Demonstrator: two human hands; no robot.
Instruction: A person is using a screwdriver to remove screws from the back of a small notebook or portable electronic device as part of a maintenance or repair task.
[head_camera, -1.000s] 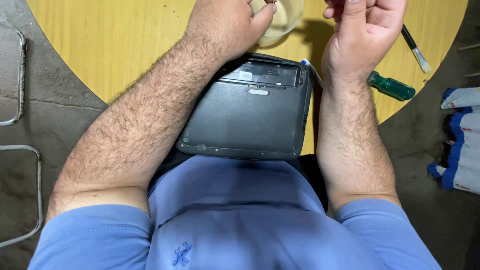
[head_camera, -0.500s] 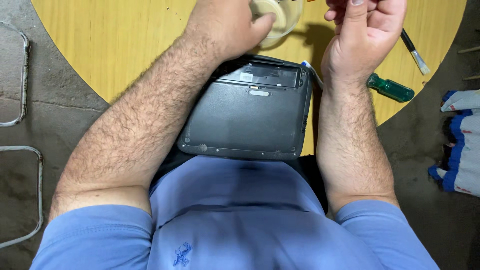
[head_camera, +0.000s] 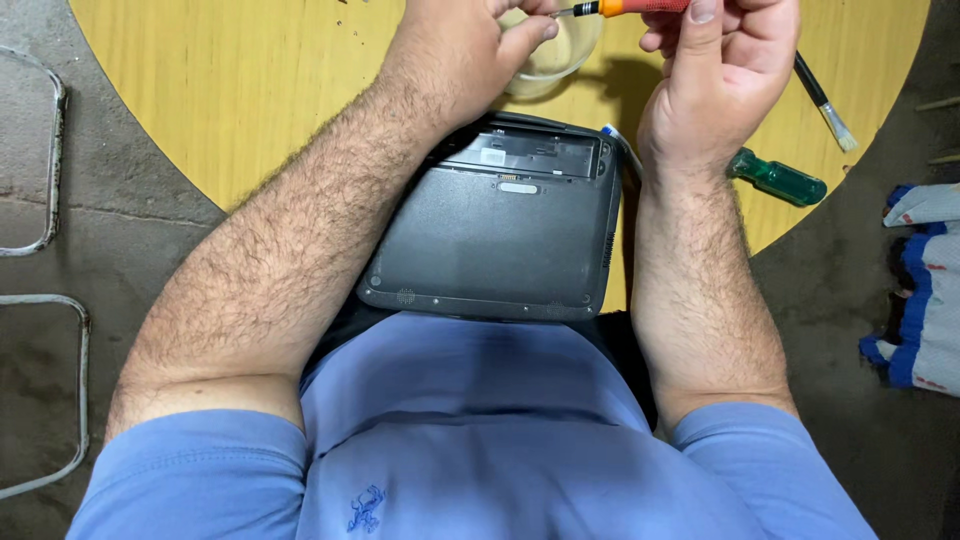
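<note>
The right hand (head_camera: 715, 75) is clamped on an orange-handled screwdriver (head_camera: 640, 7) whose tip meets the left hand's (head_camera: 465, 55) pinched fingers over a clear bowl (head_camera: 560, 55), beyond a dark upturned laptop (head_camera: 500, 230) with a pale rectangular label on the yellow tabletop (head_camera: 230, 90).

A small pale rectangular label (head_camera: 493, 155) sat in the open bay of the upturned black laptop (head_camera: 495, 250); no packages, signs or screens showed.
</note>
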